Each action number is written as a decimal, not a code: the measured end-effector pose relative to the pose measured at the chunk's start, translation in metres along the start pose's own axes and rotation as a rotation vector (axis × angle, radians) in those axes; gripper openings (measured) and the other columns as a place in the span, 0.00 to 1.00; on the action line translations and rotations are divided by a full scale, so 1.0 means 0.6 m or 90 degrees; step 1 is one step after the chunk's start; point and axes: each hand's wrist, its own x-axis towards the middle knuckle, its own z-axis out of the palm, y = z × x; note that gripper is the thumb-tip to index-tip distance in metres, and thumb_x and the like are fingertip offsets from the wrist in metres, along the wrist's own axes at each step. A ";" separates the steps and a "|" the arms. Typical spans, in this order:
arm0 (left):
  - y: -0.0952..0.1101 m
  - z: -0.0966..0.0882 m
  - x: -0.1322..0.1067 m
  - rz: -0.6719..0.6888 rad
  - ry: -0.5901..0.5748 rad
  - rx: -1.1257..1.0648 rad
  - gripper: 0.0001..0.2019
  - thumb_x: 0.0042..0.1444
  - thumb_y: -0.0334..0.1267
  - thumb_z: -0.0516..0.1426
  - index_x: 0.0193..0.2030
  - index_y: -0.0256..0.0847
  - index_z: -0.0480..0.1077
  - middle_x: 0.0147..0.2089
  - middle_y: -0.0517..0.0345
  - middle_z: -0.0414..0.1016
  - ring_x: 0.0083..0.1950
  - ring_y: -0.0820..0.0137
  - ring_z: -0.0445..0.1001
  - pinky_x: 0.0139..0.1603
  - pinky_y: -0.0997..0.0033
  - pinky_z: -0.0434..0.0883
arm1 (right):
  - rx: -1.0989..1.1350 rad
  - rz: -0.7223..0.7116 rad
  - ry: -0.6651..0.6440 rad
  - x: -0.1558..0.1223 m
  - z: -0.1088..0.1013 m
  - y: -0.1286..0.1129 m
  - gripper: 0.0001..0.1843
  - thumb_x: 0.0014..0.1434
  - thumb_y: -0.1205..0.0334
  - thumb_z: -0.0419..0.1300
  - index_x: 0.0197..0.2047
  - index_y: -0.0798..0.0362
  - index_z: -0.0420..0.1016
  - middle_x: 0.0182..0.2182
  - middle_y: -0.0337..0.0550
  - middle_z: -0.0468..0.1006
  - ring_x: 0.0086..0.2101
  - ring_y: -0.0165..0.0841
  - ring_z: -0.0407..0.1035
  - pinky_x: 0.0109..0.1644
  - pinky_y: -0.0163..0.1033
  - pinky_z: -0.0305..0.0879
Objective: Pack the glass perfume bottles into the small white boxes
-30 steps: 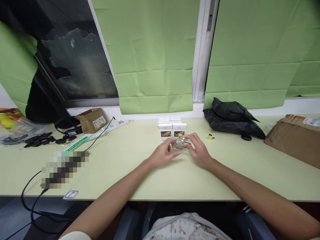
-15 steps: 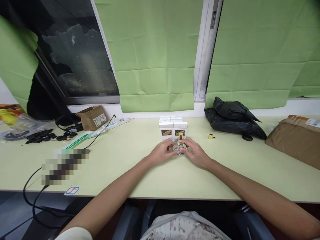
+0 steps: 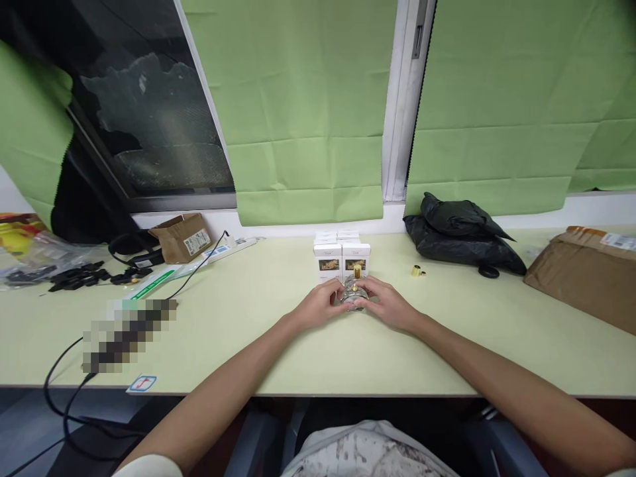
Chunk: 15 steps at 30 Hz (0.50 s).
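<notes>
Tilted a second ago, our glass bottle (image 3: pixel 354 295) now stands upright, just near of the white boxes (image 3: pixel 328 252). We hold it between the curled fingers of our left hand (image 3: pixel 318 305) and right hand (image 3: pixel 390 306), neither clearly nearer.

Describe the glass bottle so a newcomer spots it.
On the pale table, find the white boxes. Just in front, between the left hand and right hand, is the glass bottle. Unlike those boxes, it is see-through with a gold top.
</notes>
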 end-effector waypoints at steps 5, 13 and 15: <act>0.000 0.000 0.000 -0.006 -0.009 0.027 0.16 0.64 0.54 0.61 0.39 0.43 0.67 0.36 0.61 0.69 0.33 0.70 0.64 0.34 0.69 0.61 | -0.023 -0.013 -0.002 0.001 -0.005 -0.006 0.18 0.69 0.50 0.63 0.58 0.45 0.78 0.49 0.46 0.81 0.47 0.40 0.76 0.52 0.47 0.75; 0.001 0.000 0.000 -0.033 -0.019 0.033 0.17 0.62 0.55 0.62 0.40 0.43 0.67 0.35 0.61 0.70 0.33 0.69 0.65 0.34 0.68 0.62 | -0.167 0.016 0.260 0.010 -0.054 0.021 0.14 0.74 0.50 0.53 0.49 0.48 0.76 0.42 0.47 0.81 0.40 0.39 0.75 0.46 0.45 0.72; 0.003 -0.001 -0.001 -0.040 -0.020 0.027 0.17 0.62 0.55 0.62 0.41 0.43 0.68 0.35 0.61 0.70 0.33 0.69 0.65 0.34 0.68 0.62 | -0.256 0.044 0.340 0.011 -0.079 0.048 0.14 0.74 0.52 0.51 0.50 0.49 0.74 0.41 0.47 0.80 0.39 0.40 0.73 0.47 0.46 0.70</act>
